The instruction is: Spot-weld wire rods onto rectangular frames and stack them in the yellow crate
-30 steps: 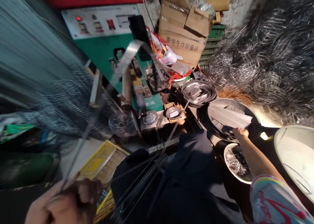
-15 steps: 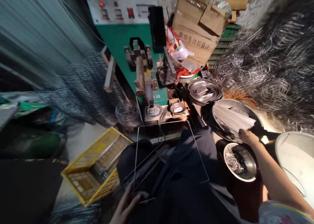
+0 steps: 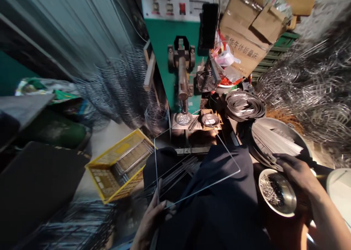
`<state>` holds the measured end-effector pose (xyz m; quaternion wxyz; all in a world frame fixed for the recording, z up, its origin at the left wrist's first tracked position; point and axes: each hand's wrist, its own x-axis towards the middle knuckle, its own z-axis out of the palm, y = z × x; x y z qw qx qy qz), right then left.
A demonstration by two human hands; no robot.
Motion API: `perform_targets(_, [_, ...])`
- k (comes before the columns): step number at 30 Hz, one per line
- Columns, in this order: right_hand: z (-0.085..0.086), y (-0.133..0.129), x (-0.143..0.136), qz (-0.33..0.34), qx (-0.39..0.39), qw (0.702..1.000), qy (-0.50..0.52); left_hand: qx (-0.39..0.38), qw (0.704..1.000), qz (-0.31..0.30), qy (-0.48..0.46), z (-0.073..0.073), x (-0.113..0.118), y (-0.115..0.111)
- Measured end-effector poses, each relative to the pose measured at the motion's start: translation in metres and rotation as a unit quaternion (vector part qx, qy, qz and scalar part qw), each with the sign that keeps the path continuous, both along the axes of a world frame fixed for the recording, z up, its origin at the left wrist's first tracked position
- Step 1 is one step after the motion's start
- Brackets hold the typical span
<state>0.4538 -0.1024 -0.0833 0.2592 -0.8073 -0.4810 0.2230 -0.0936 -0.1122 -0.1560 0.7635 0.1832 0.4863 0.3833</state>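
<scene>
A thin rectangular wire frame (image 3: 203, 189) is tilted above my lap. My left hand (image 3: 152, 215) is closed around its near left corner. My right hand (image 3: 294, 171) is over the near rim of a round pan (image 3: 309, 151) with flat metal strips (image 3: 279, 138) in it. Its fingers are pinched by the strip ends; what lies between them, if anything, I cannot make out. Just below that hand sits a metal bowl (image 3: 289, 197) of small metal pieces. Loose straight wires (image 3: 178, 173) lie across my lap.
A green machine (image 3: 160, 60) with a vertical metal rod stands ahead, above a small dish of bits (image 3: 183, 119). To the left are a yellow crate (image 3: 102, 197) and stacked wire coils (image 3: 117, 93). A strip coil (image 3: 245, 105), cardboard box (image 3: 244, 34) and wire heap (image 3: 315, 89) are right.
The view has swung left, so things appear farther right. The wire frame has tilted, its near side now showing plainly. My right hand stays by the pan's near rim.
</scene>
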Motion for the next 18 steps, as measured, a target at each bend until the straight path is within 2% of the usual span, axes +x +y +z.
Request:
perform_targets(4, [0.032, 0.017, -0.038, 0.009, 0.099, 0.994, 0.051, 0.038, 0.999, -0.002, -0.024, 0.0, -0.002, 0.005])
perform_targets(7, [0.038, 0.026, -0.082, 0.062, 0.153, 0.98, 0.107, 0.057, 0.998, -0.007, -0.04, 0.001, -0.003, 0.01])
perform_targets(9, [0.033, 0.032, -0.12, 0.131, 0.18, 0.968, 0.112, 0.066, 0.997, -0.016, -0.048, 0.003, -0.001, 0.013])
perform_targets(12, [0.016, 0.038, -0.173, 0.233, 0.202, 0.948, 0.075, 0.079, 0.995, -0.031, -0.059, 0.006, 0.007, 0.018])
perform_targets(15, [-0.004, 0.043, -0.208, 0.268, 0.2, 0.941, 0.044, 0.083, 0.993, -0.05, -0.065, 0.003, 0.013, 0.019])
perform_targets(18, [-0.017, 0.046, -0.223, 0.272, 0.199, 0.942, 0.015, 0.085, 0.992, -0.053, -0.074, -0.003, 0.015, 0.019])
